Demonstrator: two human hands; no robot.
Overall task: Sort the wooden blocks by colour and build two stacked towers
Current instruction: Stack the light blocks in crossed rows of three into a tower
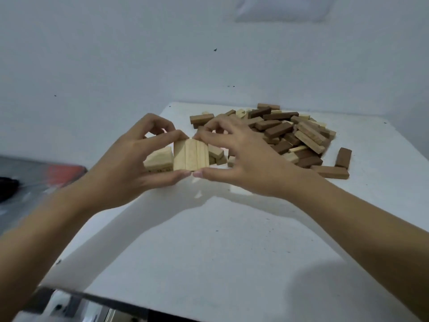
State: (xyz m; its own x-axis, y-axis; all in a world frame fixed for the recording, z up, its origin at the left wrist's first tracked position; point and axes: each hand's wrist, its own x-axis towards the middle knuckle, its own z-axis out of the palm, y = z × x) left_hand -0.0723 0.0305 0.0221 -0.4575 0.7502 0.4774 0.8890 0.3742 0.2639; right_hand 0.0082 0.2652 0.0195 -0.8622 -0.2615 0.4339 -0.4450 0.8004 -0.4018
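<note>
A row of three light wooden blocks (pixel 190 155) lies side by side at the middle of the white table (pixel 209 252). My left hand (pixel 130 163) and my right hand (pixel 236 156) pinch this row from both sides, forefingers at the far ends and thumbs at the near ends. Under and behind the row sit more light blocks (pixel 159 160). A mixed heap of dark and light blocks (pixel 290 133) lies at the back right of the table. Two dark blocks, one (pixel 329 171) and another (pixel 343 158), lie apart at the heap's right edge.
A white wall rises right behind the table. At the left, past the table's edge, lies a blurred grey surface with something orange-red (pixel 62 171) and a dark object (pixel 7 187). The table's near edge shows at the bottom left.
</note>
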